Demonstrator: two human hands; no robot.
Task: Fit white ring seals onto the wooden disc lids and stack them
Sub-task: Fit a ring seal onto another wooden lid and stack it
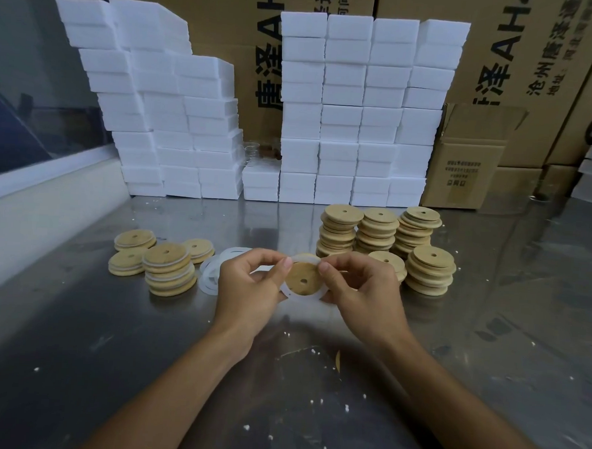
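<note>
From the head camera I see both hands raised just above the steel worktop (pixel 76 333), holding one wooden disc lid (pixel 304 276) between them, tilted up toward the camera. My left hand (pixel 250 287) pinches its left edge with thumb and fingers; my right hand (pixel 360 286) pinches the right edge, thumb near the top. A white ring seal (pixel 292 294) sits around the lid, stretched over the rim at the top and hanging loose along the lower edge. Loose ring seals (pixel 209 274) lie on the worktop just left of my left hand. Further left stand short stacks of sealed lids (pixel 168 269), white bands showing between the discs. Behind my right hand rise taller stacks of bare lids (pixel 376 232). White foam blocks (pixel 341 113) and cardboard boxes (pixel 469 171) line the back.
</note>
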